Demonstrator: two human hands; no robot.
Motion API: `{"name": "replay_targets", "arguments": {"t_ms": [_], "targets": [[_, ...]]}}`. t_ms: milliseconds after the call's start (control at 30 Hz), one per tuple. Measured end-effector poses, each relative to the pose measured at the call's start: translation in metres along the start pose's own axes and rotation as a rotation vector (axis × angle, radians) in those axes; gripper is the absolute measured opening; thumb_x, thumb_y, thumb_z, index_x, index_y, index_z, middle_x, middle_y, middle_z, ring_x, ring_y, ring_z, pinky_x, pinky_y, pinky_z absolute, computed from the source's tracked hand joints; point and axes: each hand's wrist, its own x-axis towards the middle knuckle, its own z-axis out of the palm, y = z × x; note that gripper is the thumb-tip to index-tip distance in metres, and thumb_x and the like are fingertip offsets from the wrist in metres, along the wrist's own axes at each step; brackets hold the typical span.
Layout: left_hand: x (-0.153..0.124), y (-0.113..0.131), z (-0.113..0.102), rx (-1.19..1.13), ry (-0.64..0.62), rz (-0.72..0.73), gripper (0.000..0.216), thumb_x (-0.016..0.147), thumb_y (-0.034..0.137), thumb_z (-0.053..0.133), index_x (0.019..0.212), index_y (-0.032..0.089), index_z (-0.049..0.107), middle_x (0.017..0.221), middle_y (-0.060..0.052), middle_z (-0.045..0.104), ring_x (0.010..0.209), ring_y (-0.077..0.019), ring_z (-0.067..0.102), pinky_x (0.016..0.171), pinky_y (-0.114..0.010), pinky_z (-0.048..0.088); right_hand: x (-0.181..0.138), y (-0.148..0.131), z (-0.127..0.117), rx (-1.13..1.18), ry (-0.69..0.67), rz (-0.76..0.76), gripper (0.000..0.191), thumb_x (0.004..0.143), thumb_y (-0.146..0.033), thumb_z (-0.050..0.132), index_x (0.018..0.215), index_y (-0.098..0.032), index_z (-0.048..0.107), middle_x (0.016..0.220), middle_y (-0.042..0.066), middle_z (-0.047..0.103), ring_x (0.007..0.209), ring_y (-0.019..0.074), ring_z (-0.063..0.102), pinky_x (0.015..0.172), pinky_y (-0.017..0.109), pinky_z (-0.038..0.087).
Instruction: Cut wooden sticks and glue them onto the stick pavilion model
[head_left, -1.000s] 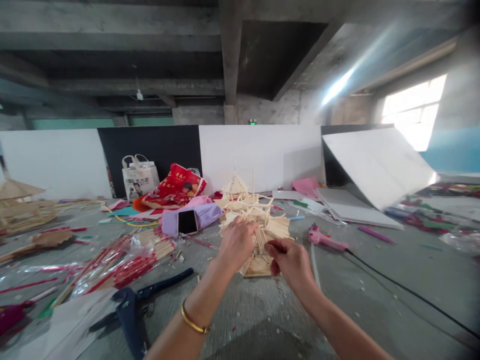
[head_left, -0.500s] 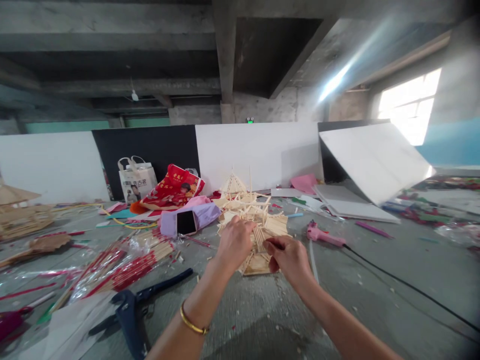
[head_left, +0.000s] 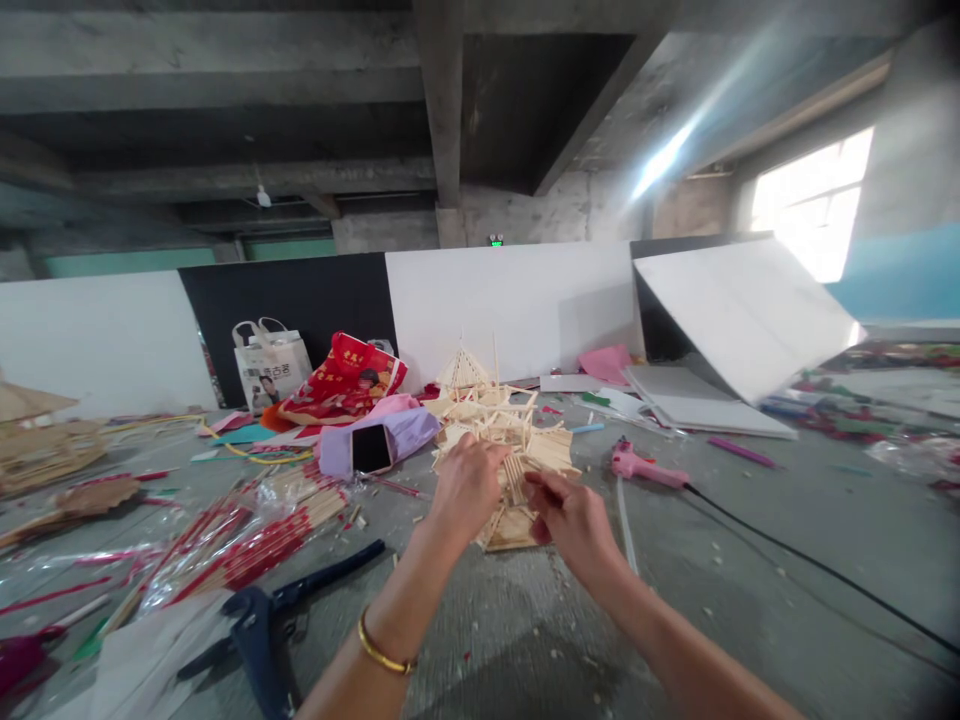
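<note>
Head-worn camera, looking forward and down — close above the left hand [head_left: 469, 490] and right hand [head_left: 571, 525], floor [head_left: 525, 640] running back to white panels [head_left: 510, 310]

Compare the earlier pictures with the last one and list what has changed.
The head camera turned slightly, so the whole scene drifted left in the view. The left hand and right hand remain at the wooden stick model, with no clear grasp or release. The phone and pink glue gun stayed where they were.

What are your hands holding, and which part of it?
The left hand and right hand hold the near edge of a wooden stick model; the fingers hide exactly which sticks.
</note>
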Motion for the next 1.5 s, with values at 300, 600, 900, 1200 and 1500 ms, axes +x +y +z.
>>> {"name": "replay_targets", "arguments": {"t_ms": [300,600,900,1200,1500], "targets": [[0.0,0.0,0.0,0.011,0.006,0.004,0.036,0.075,0.006,0.04,0.103,0.018,0.059,0.092,-0.005,0.065,0.085,-0.0201,0.05,0.076,-0.031,0.04,-0.006,0.005,-0.011,-0.138,-0.018,-0.182,0.03,0.085,-0.02,0.032,0.103,-0.017,0.056,0.067,-0.001,0.054,0.045,0.0079,0.05,0.045,0.018,0.039],[-0.001,0.002,-0.001,0.028,-0.003,-0.005,0.034,0.076,0.008,0.041,0.102,0.018,0.06,0.093,-0.004,0.065,0.084,-0.0198,0.05,0.075,-0.032,0.04,-0.007,0.007,-0.012,-0.27,-0.047,-0.313,0.024,0.074,-0.006,0.036,0.073,-0.017,0.057,0.062,-0.001,0.049,0.054,0.0105,0.048,0.052,0.021,0.035],[0.0,0.002,0.0,0.044,0.01,0.026,0.033,0.077,0.008,0.04,0.1,0.018,0.06,0.09,-0.004,0.065,0.083,-0.0191,0.05,0.075,-0.03,0.04,-0.005,0.011,-0.011,-0.37,-0.051,-0.39,0.032,0.066,0.0,0.036,0.081,-0.017,0.059,0.068,0.001,0.053,0.06,0.0124,0.049,0.057,0.022,0.037],[0.001,0.002,0.003,0.066,0.01,0.039,0.033,0.077,0.007,0.039,0.099,0.018,0.06,0.091,-0.003,0.065,0.084,-0.0188,0.051,0.076,-0.031,0.04,-0.005,0.011,-0.012,-0.462,-0.057,-0.384,0.037,0.073,-0.001,0.038,0.1,-0.015,0.06,0.08,0.005,0.059,0.064,0.0134,0.053,0.058,0.022,0.04],[0.0,-0.001,0.006,0.067,0.009,0.032,0.037,0.077,0.006,0.039,0.11,0.016,0.054,0.098,-0.003,0.064,0.087,-0.0189,0.05,0.08,-0.031,0.038,-0.009,0.007,-0.017,-0.52,-0.068,-0.35,0.044,0.077,-0.005,0.036,0.117,-0.016,0.049,0.101,0.009,0.059,0.079,0.0152,0.057,0.069,0.025,0.045]]}}
